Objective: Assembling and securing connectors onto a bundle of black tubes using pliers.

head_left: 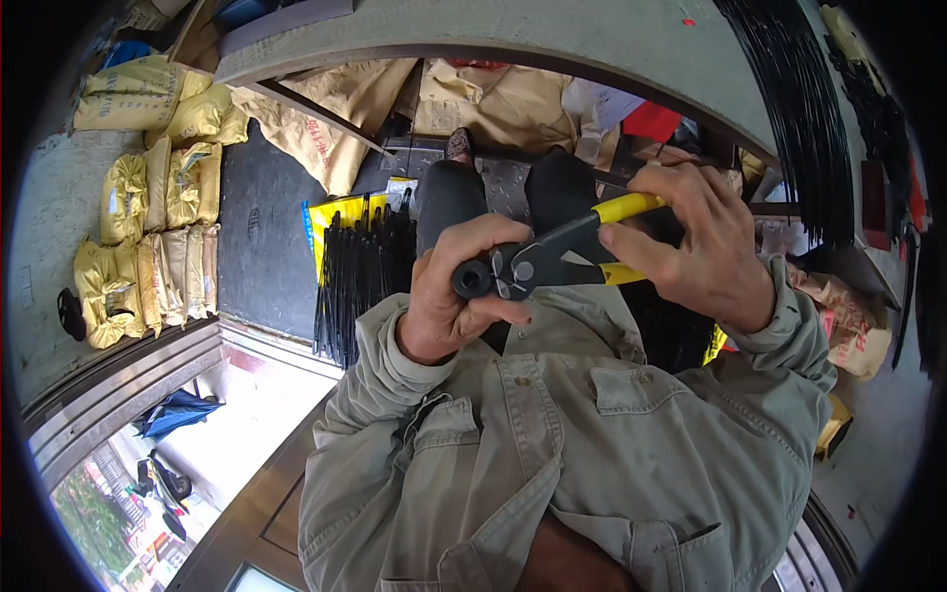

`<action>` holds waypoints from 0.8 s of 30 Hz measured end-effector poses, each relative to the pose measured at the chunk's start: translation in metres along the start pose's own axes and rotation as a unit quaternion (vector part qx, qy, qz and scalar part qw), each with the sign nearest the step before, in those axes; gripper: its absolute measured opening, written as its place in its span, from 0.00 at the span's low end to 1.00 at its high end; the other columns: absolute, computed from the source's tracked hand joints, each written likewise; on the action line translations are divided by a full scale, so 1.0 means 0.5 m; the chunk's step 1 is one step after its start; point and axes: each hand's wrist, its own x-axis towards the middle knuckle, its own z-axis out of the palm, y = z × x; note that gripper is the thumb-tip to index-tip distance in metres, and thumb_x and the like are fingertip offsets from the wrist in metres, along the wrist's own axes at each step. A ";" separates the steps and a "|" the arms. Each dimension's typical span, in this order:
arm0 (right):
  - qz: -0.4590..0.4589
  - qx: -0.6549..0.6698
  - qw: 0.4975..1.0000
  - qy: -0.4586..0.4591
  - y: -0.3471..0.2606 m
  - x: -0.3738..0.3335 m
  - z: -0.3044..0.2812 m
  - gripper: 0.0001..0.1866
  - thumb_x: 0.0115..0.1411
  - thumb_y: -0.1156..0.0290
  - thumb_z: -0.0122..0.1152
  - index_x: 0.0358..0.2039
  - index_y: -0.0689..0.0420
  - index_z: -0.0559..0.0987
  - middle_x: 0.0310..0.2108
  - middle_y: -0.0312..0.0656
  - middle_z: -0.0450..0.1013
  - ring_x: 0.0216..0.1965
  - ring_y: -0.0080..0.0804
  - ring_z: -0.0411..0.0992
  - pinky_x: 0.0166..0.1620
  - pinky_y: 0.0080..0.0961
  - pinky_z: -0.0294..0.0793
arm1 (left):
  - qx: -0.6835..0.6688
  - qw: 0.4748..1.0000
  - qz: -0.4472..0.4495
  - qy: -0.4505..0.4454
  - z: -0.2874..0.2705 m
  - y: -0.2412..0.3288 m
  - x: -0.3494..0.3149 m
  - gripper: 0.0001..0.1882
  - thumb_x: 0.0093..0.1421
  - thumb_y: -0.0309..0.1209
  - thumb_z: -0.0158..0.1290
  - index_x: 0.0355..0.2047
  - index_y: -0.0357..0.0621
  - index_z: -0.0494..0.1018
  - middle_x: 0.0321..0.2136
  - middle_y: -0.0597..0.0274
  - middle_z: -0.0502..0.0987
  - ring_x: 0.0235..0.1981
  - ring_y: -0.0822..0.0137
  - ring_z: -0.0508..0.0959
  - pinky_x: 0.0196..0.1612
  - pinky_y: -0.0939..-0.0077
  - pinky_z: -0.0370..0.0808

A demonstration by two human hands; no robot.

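Observation:
In front of my chest, a plier-like hand tool (552,259) with a dark body, a round pivot bolt and yellow grips lies across between my hands. My right hand (695,237) is closed round the yellow grips, thumb on the near side. My left hand (446,286) has its thumb and fingers round the tool's head. A black round end with a hole (472,279) shows between those fingers; whether it belongs to the tool or is a separate piece I cannot tell. Below my left hand stands a bundle of long thin black strips (360,276).
Tan sacks (158,237) are stacked along the left wall, and more sacks (488,104) lie under the grey tabletop (552,30) ahead. Long black strips (794,109) hang over its right end. A bright doorway (247,405) opens at lower left.

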 end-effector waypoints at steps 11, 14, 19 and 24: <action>0.029 -0.093 0.994 -0.058 -0.002 0.028 -0.017 0.10 0.45 0.72 0.55 0.31 0.55 0.72 0.39 0.41 0.66 0.41 0.34 0.68 0.44 0.40 0.64 | -0.012 0.999 0.033 0.011 0.021 -0.003 0.022 0.31 0.39 0.36 0.63 0.44 0.38 0.68 0.40 0.55 0.72 0.38 0.62 0.75 0.40 0.79 0.69; 0.025 -0.134 0.990 -0.046 -0.013 0.031 -0.022 0.09 0.45 0.73 0.56 0.30 0.58 0.72 0.40 0.43 0.65 0.42 0.35 0.67 0.47 0.43 0.63 | -0.018 0.999 0.042 0.018 0.029 -0.006 0.022 0.31 0.39 0.35 0.63 0.45 0.38 0.67 0.41 0.55 0.72 0.38 0.62 0.75 0.40 0.79 0.69; 0.033 -0.060 0.995 -0.078 -0.010 0.012 -0.031 0.11 0.45 0.77 0.58 0.31 0.61 0.71 0.41 0.45 0.63 0.40 0.36 0.67 0.48 0.41 0.64 | -0.053 0.996 0.056 -0.037 0.016 -0.010 0.023 0.33 0.39 0.34 0.63 0.47 0.38 0.65 0.44 0.54 0.71 0.38 0.62 0.74 0.40 0.78 0.69; 0.215 0.353 0.852 -0.323 0.012 0.032 -0.062 0.09 0.47 0.79 0.59 0.29 0.62 0.69 0.39 0.44 0.62 0.39 0.37 0.67 0.44 0.31 0.67 | -0.052 0.992 -0.023 -0.113 -0.016 0.005 0.031 0.36 0.39 0.35 0.62 0.50 0.39 0.63 0.48 0.54 0.68 0.39 0.61 0.74 0.41 0.77 0.69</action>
